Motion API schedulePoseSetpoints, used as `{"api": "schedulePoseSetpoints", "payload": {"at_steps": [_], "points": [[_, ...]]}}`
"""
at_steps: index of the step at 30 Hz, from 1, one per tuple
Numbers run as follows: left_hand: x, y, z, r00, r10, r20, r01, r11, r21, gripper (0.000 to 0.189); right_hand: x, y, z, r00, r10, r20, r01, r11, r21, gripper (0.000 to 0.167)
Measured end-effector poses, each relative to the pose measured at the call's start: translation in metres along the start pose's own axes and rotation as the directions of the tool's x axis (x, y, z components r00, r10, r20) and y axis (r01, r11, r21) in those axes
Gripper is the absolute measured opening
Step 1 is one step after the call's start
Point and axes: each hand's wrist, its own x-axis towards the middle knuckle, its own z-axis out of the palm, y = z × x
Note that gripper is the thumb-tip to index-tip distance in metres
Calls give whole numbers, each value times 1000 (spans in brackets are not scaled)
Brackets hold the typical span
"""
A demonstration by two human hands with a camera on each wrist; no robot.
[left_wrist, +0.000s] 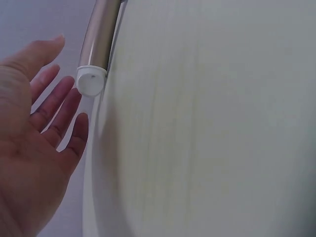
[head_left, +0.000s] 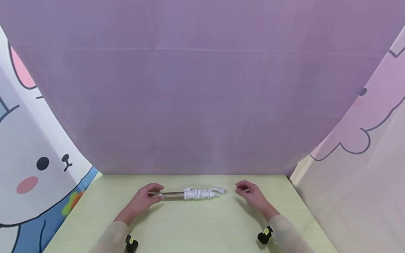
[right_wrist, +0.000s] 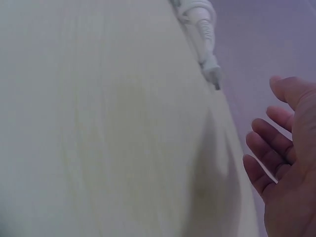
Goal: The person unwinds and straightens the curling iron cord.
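A curling iron (head_left: pixel 190 194) lies across the table, its gold barrel (left_wrist: pixel 100 34) to the left and its white handle to the right. White cord (head_left: pixel 202 194) is wound round the handle, and the plug (right_wrist: pixel 211 70) sticks out at the right end. My left hand (head_left: pixel 147 198) is at the barrel's white end cap (left_wrist: pixel 91 81), fingers loosely bent; the left wrist view shows a small gap between fingertips and cap. A short way right of the plug is my right hand (head_left: pixel 253 196), its fingers relaxed and holding nothing.
The pale wood-look table (head_left: pixel 190 228) reaches back to a plain purple backdrop (head_left: pixel 202 105). Printed cartoon curtains hang at the left (head_left: pixel 28 140) and right (head_left: pixel 364 175) sides. A small black camera (head_left: pixel 265 235) is worn on each wrist.
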Motion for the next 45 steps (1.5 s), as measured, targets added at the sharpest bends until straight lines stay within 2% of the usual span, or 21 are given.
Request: {"api": "schedulePoseSetpoints", "payload": {"at_steps": [2,6,16,26,34,45], "points": [[4,-2,1,1000,-7,11,7,1000,4,45,3,3,6,1000,2,20,-2,1000,1,30],[10,-5,3,999,20,50,-21,999,27,48,9,6,18,999,-13,45,13,1000,0,33],[17,-1,9,988,90,126,-101,991,82,42,19,-1,34,993,-75,89,75,997,0,34],[21,3,11,987,78,144,-96,988,124,38,27,-5,44,988,-92,121,96,995,-31,29],[22,-1,16,986,78,145,-105,977,187,34,30,2,51,986,-103,129,115,990,-84,23],[22,2,16,982,109,152,-141,964,224,29,29,1,53,990,-89,110,100,990,-96,14]]}}
